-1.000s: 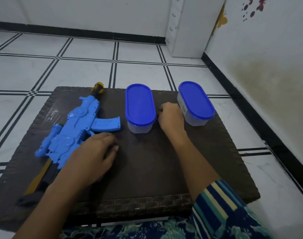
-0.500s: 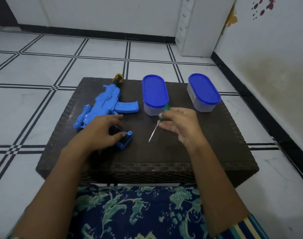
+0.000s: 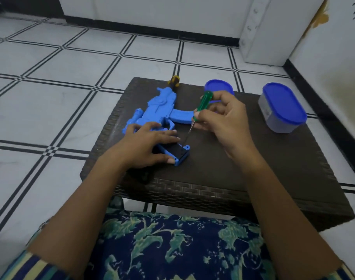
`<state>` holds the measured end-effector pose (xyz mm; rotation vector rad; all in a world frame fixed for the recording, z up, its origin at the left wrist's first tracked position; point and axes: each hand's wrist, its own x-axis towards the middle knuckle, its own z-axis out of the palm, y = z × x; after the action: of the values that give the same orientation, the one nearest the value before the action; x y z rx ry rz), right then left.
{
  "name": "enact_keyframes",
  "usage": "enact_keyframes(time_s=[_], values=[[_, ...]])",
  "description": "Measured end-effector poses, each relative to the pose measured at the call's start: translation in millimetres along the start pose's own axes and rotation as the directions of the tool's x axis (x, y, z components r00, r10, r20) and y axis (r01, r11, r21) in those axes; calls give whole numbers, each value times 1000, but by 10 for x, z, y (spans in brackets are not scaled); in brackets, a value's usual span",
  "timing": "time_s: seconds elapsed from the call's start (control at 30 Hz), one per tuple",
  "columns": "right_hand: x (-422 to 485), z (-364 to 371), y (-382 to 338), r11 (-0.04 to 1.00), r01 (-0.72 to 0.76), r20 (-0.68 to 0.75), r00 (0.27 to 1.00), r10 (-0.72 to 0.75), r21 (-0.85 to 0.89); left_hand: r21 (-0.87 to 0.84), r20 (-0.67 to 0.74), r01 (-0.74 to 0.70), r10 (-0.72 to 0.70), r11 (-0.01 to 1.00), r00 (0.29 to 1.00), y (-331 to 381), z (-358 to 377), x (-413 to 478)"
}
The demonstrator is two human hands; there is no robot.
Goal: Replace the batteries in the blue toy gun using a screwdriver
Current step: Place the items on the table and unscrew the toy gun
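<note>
Two grips busy | left grip is pressing flat on battery box of blue toy gun, likely light, stiff, skiddy plastic | right grip is pinching green screwdriver by handle.

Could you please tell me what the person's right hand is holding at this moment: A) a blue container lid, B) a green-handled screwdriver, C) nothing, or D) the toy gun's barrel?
B: the right hand pinches the green-handled screwdriver, with its tip angled down at the blue and black part under the left hand.
</note>
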<state>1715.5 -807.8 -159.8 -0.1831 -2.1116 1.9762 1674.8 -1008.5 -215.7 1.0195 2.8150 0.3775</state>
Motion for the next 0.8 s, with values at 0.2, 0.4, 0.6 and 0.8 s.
enact_keyframes(time_s=[0.2, 0.4, 0.6, 0.8], values=[[-19, -15, 76, 988, 129, 93, 988, -122, -79, 21, -46, 43, -42, 999, 998, 54, -14, 49], [11, -77, 151, 982, 166, 114, 981, -156, -90, 27, -51, 63, -62, 998, 997, 115, 1, 80], [3, -82, 178, 967, 211, 125, 973, -194, -143, -85, -58, 93, -98, 992, 994, 132, 0, 90], [-18, -68, 158, 927, 322, 180, 940, -289, -191, -87, -45, 97, -101, 992, 994, 138, -14, 89]])
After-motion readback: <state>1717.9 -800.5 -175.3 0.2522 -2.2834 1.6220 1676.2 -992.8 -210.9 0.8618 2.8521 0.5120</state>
